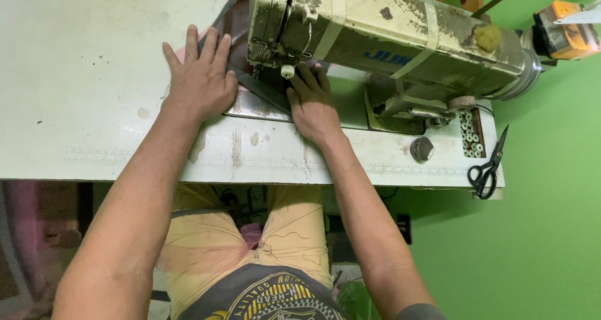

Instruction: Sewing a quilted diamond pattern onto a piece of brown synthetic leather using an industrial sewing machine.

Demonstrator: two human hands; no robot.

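Note:
A worn cream sewing machine (388, 38) stands on a white table (81, 76). My left hand (200, 79) lies flat, fingers spread, pressing a strip of dark grey and pink fabric (250, 85) just left of the needle. On the right side of the needle, under the machine head, my right hand (311, 104) rests with its fingers pressing the same fabric onto the metal needle plate (253, 107). The fingertips are partly hidden by the machine head.
Black scissors (488, 166) lie at the table's right edge. A small tray of bobbins (471, 134) and a round knob (421, 148) sit beside the machine base. An orange-yellow device (563, 29) is at the upper right. Green wall lies to the right.

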